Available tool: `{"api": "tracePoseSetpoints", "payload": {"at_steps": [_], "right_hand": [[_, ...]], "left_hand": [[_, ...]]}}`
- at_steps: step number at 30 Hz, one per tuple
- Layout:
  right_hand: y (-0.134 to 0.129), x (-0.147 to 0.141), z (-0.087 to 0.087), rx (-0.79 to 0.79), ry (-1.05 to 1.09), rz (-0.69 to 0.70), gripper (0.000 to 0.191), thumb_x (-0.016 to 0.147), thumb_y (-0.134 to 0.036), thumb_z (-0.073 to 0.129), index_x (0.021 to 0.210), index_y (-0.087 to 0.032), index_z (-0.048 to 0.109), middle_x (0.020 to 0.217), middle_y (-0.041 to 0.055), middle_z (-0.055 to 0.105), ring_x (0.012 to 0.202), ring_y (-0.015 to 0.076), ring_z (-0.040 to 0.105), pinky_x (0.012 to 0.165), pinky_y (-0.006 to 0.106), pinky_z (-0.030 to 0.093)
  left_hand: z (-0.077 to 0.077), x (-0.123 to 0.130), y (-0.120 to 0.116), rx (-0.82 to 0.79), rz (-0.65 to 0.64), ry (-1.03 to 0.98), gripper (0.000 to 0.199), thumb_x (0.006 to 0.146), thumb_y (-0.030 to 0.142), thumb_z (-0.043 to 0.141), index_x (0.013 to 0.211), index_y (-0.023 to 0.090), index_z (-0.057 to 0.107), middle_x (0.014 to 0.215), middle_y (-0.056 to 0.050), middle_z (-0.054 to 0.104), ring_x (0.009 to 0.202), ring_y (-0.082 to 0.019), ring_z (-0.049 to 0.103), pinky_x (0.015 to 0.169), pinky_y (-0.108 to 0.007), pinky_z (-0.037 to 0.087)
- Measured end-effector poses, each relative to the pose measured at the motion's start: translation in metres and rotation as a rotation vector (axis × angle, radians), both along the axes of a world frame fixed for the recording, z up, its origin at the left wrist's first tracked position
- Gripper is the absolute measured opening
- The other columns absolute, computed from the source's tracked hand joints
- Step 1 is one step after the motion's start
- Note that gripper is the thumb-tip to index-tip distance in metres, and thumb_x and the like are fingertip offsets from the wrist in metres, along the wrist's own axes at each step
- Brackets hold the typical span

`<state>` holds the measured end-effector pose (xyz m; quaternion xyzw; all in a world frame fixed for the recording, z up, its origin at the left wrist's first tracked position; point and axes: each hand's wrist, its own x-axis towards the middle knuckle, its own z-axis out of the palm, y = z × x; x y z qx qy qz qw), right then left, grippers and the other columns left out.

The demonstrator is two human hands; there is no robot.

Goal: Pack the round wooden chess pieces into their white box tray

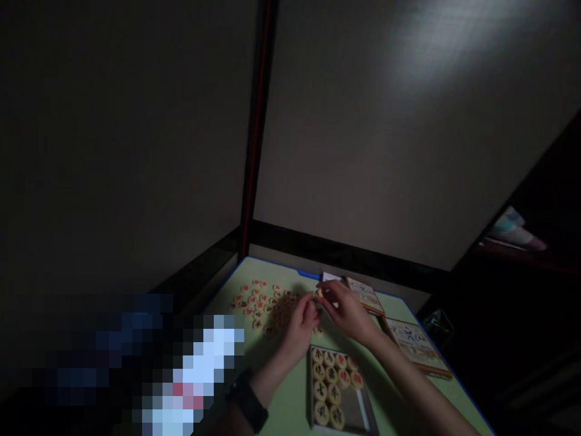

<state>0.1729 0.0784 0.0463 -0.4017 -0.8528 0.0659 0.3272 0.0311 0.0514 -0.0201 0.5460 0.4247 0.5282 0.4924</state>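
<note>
My right hand (348, 310) pinches a small round Chinese chess piece (319, 293) between thumb and fingertips above the table. Close against it is my left hand (303, 324), its fingers curled; whether it also grips a piece is hidden. Beyond and left of my hands, many loose Chinese chess pieces (258, 306) with red or black characters lie spread on the table, some covered by my left hand. Nearer to me, between my forearms, an open box (312, 387) holds larger round Chinese chess pieces (333, 395) in rows, with a gap at its near right.
The light green table (272, 399) has a blue edge and stands against a wall. Two printed box lids (415, 345) (365, 295) lie along its right side. A clear plastic bag or container (438, 327) is beyond the right edge. A blurred-out patch (195, 375) covers the lower left.
</note>
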Motion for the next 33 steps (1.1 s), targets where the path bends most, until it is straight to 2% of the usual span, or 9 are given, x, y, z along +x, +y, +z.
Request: {"api": "tracePoseSetpoints", "payload": {"at_steps": [3,7,11,14,17,22,27,30,33], "right_hand": [[-0.028,0.012,-0.015,0.026,0.047,-0.094,0.016,0.091,-0.02,0.053,0.102,-0.019,0.064,0.094,0.009,0.066,0.083,0.0202,0.064,0.076,0.032,0.053],[-0.047,0.017,-0.025,0.02,0.127,-0.147,0.018,0.091,-0.019,0.053,0.099,-0.021,0.068,0.094,0.0086,0.068,0.085,0.0207,0.066,0.077,0.031,0.054],[-0.055,0.025,-0.031,-0.056,0.271,-0.187,0.02,0.087,-0.023,0.059,0.103,-0.02,0.07,0.096,0.0088,0.073,0.087,0.0223,0.069,0.08,0.034,0.055],[-0.059,0.032,-0.037,-0.212,0.402,-0.221,0.028,0.083,-0.026,0.062,0.11,-0.02,0.068,0.098,0.0088,0.075,0.085,0.0232,0.071,0.079,0.036,0.056],[-0.061,0.038,-0.04,-0.335,0.513,-0.193,0.03,0.081,-0.027,0.064,0.11,-0.019,0.067,0.098,0.0081,0.075,0.084,0.0228,0.072,0.078,0.036,0.057],[-0.063,0.052,-0.041,-0.23,0.514,-0.197,0.021,0.079,-0.023,0.062,0.098,-0.019,0.07,0.099,0.0086,0.074,0.088,0.0217,0.069,0.08,0.035,0.056],[-0.065,0.058,-0.047,-0.15,0.476,-0.169,0.017,0.079,-0.02,0.062,0.093,-0.02,0.07,0.099,0.0083,0.07,0.085,0.0197,0.066,0.074,0.031,0.055],[-0.067,0.055,-0.051,-0.157,0.435,-0.139,0.021,0.078,-0.015,0.061,0.096,-0.021,0.07,0.095,0.0061,0.07,0.079,0.0177,0.064,0.071,0.029,0.053],[-0.07,0.052,-0.054,-0.186,0.394,-0.148,0.033,0.074,-0.009,0.06,0.105,-0.021,0.067,0.092,0.0037,0.07,0.076,0.0165,0.063,0.07,0.029,0.053]], "left_hand": [[-0.002,0.003,-0.005,-0.102,-0.188,-0.302,0.048,0.094,0.044,0.056,0.133,0.017,0.056,0.134,-0.018,0.059,0.115,-0.024,0.064,0.101,-0.04,0.05],[0.003,0.003,-0.015,-0.157,-0.277,-0.398,0.055,0.076,0.047,0.077,0.117,0.012,0.068,0.123,-0.018,0.066,0.112,-0.028,0.065,0.107,-0.046,0.045],[0.013,0.003,-0.017,-0.176,-0.309,-0.358,0.055,0.069,0.043,0.083,0.11,0.009,0.07,0.113,-0.016,0.071,0.101,-0.026,0.069,0.102,-0.046,0.049],[0.02,0.006,-0.014,-0.163,-0.318,-0.297,0.052,0.065,0.041,0.085,0.104,0.01,0.072,0.109,-0.015,0.072,0.093,-0.024,0.07,0.093,-0.042,0.054],[0.024,0.01,-0.008,-0.147,-0.315,-0.242,0.044,0.066,0.038,0.084,0.099,0.01,0.073,0.101,-0.013,0.074,0.083,-0.02,0.07,0.083,-0.036,0.056],[0.026,0.011,0.002,-0.092,-0.29,-0.094,0.036,0.074,0.034,0.077,0.1,0.011,0.072,0.092,-0.01,0.074,0.074,-0.016,0.068,0.065,-0.025,0.052],[0.019,0.006,0.005,-0.101,-0.374,-0.125,0.04,0.07,0.039,0.079,0.099,0.014,0.065,0.084,-0.004,0.07,0.07,-0.017,0.069,0.065,-0.028,0.054],[0.014,0.004,0.005,-0.04,-0.378,-0.099,0.038,0.068,0.041,0.081,0.087,0.015,0.061,0.074,-0.001,0.067,0.066,-0.016,0.067,0.06,-0.025,0.05],[0.012,0.002,0.005,-0.011,-0.374,-0.048,0.036,0.068,0.041,0.081,0.083,0.014,0.064,0.075,-0.003,0.069,0.068,-0.015,0.066,0.061,-0.024,0.048]]}}
